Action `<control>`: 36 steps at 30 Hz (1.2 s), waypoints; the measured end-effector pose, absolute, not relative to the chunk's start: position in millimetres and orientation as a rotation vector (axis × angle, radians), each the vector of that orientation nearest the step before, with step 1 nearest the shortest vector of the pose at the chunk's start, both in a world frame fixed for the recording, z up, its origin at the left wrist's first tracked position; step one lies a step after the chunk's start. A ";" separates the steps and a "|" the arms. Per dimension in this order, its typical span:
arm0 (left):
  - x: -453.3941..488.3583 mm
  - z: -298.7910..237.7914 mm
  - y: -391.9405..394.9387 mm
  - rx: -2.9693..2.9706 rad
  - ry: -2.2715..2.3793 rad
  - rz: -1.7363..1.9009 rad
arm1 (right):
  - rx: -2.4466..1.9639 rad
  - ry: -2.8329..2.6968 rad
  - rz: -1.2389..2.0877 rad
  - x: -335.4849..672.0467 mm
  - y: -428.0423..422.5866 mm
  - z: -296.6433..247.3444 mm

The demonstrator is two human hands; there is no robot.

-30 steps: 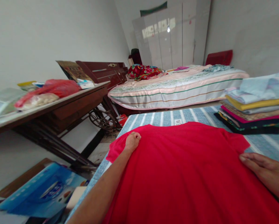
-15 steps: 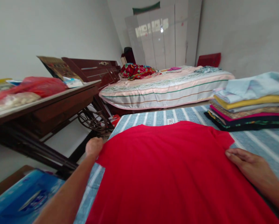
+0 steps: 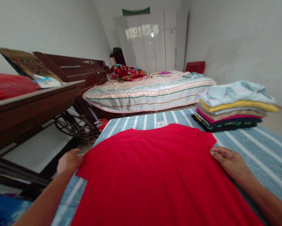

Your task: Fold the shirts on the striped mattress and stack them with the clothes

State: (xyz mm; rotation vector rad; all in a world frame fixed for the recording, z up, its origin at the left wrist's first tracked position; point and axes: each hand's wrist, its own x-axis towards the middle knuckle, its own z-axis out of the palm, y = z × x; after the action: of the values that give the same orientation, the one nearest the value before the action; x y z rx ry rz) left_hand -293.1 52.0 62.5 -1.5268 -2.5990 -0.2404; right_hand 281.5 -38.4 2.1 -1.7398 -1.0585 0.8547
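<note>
A red T-shirt (image 3: pixel 141 169) lies spread flat on a blue, white-striped bed cover (image 3: pixel 249 153), its neckline away from me and its lower part running out of the picture. At its left sleeve, my left hand (image 3: pixel 69 161) is closed on the sleeve's edge, with the fingertips partly hidden. My right hand (image 3: pixel 232 163) pinches the shirt between thumb and fingers just under the right sleeve. Beyond the right sleeve stands a stack of folded clothes (image 3: pixel 230 110), with a light blue piece on top and a yellow one beneath it.
Left of the bed is a dark wooden sewing table (image 3: pixel 37 103) with an iron wheel (image 3: pixel 72 124) below and a red plastic bag (image 3: pixel 11 86) on top. A second bed (image 3: pixel 150 95) stands ahead, before a pale wardrobe (image 3: pixel 150 40). A blue package (image 3: pixel 6 208) sits at lower left.
The view has swung to the right, so everything appears further left. Both hands stay at the sleeves; the left hand's thumb or finger now sticks up more. The shirt's shape is nearly the same.
</note>
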 end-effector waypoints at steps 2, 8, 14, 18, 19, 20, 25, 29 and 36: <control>-276.0 68.8 60.7 -1.550 -2.556 -0.161 | -1.734 -0.886 0.964 284.7 -32.2 4.5; -206.3 76.2 73.7 -1.887 -2.289 -0.191 | -1.818 -0.757 1.118 299.9 12.7 8.6; -98.7 70.5 95.7 -2.383 -1.960 -0.198 | -1.662 -0.851 1.062 294.8 31.4 2.9; -8.9 66.5 125.3 -2.551 -1.844 -0.179 | -1.520 -0.864 1.002 296.6 24.4 -2.6; 12.3 65.5 133.6 -2.591 -1.819 -0.163 | -1.495 -0.863 0.998 298.5 23.4 -3.6; 32.2 64.5 141.9 -2.634 -1.791 -0.141 | -1.472 -0.861 0.997 300.7 23.1 -4.3; 106.3 55.0 175.1 -2.811 -1.663 0.039 | -1.395 -0.826 0.992 308.0 27.7 -3.6; 135.7 49.0 184.5 -2.794 -1.693 0.143 | -1.375 -0.824 0.955 308.9 31.0 3.2; 154.0 64.7 187.0 -2.541 -1.814 -0.142 | -1.368 -0.781 0.669 319.5 36.2 24.1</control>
State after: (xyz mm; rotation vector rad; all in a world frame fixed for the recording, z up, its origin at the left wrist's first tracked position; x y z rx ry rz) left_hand 154.0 187.0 64.7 -2.5409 -1.8135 -0.1415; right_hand 319.5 36.2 24.1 -1.3677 -0.7809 0.6694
